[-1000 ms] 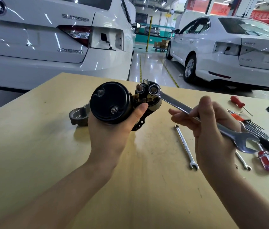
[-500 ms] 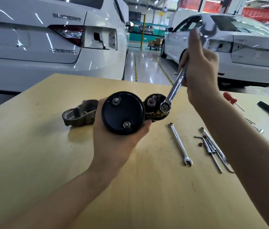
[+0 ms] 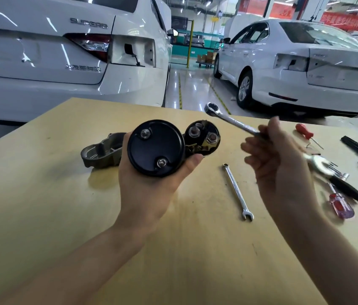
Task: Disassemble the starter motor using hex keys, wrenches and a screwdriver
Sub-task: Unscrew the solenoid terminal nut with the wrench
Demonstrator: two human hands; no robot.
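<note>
Fingers (image 3: 255, 159) round wrench (image 3: 230, 120) (ring end free)

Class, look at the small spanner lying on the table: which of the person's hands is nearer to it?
Right. The right hand, holding a large wrench, hangs just right of the small spanner. The left hand grips the starter motor farther off to its left.

The starter motor (image 3: 158, 148) is held above the tabletop (image 3: 41, 216), in the grip of the left hand (image 3: 151, 190). Right of the starter motor, the right hand (image 3: 283, 164) holds a large combination wrench (image 3: 235, 122) apart from it. Below that wrench, a small combination wrench (image 3: 237, 192) lies on the tabletop. Farther right of the starter motor lie two screwdrivers (image 3: 340, 204) (image 3: 304, 131).
</note>
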